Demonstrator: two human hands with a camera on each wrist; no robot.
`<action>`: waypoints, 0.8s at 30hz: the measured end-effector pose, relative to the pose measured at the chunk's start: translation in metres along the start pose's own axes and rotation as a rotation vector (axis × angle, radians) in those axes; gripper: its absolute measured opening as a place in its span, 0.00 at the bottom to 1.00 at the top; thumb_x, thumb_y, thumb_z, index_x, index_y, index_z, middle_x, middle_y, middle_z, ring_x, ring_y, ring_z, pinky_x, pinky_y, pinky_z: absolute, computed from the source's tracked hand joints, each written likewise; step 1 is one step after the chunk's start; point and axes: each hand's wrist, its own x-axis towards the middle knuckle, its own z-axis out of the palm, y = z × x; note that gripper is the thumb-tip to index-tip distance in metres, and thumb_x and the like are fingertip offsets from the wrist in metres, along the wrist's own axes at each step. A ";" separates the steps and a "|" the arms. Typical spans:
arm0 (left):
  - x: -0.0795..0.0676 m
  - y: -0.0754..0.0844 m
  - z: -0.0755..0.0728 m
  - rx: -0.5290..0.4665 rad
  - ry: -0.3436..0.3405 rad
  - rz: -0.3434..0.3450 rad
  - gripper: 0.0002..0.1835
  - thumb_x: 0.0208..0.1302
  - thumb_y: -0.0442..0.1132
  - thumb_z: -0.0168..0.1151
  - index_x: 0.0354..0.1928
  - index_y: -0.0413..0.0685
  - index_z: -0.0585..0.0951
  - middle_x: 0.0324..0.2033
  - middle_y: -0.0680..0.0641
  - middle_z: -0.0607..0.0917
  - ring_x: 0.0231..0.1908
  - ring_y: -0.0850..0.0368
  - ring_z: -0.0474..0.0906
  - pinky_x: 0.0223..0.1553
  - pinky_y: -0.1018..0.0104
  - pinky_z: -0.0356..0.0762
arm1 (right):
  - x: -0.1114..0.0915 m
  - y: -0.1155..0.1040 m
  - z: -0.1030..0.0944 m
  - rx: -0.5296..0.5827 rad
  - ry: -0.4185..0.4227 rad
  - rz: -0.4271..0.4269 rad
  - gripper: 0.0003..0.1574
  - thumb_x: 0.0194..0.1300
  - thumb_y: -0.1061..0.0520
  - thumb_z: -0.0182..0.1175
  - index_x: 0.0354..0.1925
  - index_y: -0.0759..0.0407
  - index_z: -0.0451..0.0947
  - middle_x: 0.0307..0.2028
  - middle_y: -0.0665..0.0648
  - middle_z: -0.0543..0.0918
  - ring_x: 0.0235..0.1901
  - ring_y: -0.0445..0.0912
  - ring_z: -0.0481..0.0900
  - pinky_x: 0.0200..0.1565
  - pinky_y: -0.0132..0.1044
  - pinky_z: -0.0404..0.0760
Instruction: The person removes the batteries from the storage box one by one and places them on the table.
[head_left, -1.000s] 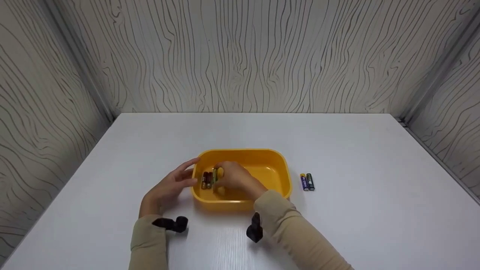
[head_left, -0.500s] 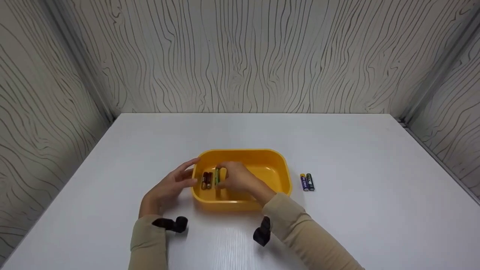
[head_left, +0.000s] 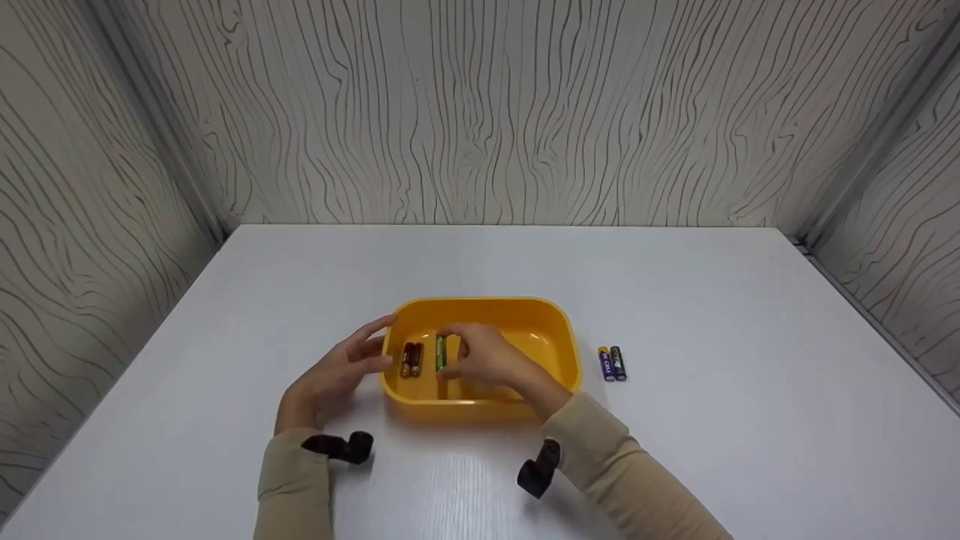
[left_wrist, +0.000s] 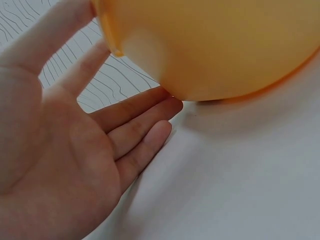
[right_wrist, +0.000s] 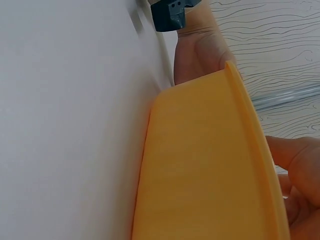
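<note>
A yellow plastic bin (head_left: 480,405) stands on the white table. Inside it, at the left end, two dark red batteries (head_left: 412,360) lie side by side. To the right of these, my right hand (head_left: 487,358) pinches a green battery (head_left: 441,354) lengthwise between thumb and finger. My left hand (head_left: 341,373) touches the bin's left end with its fingers spread and fairly straight. The left wrist view shows those fingers (left_wrist: 145,112) against the yellow wall. In the right wrist view the bin wall (right_wrist: 200,165) hides the green battery and part of my right hand (right_wrist: 305,185).
Right of the bin, a purple and yellow battery (head_left: 607,364) and a dark green one (head_left: 618,363) lie together on the table (head_left: 712,435). Wood-patterned panels (head_left: 480,112) rise behind the table and at both sides.
My right hand has moved right and drawn back from the red batteries, with the green battery in its grip. The left hand keeps its place at the bin.
</note>
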 end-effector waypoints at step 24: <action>-0.003 0.004 0.002 -0.032 0.011 -0.011 0.35 0.61 0.49 0.65 0.68 0.77 0.63 0.74 0.48 0.61 0.76 0.41 0.48 0.73 0.30 0.31 | -0.023 0.025 -0.033 0.144 0.078 -0.101 0.38 0.56 0.57 0.69 0.63 0.64 0.70 0.22 0.47 0.70 0.23 0.40 0.66 0.28 0.28 0.67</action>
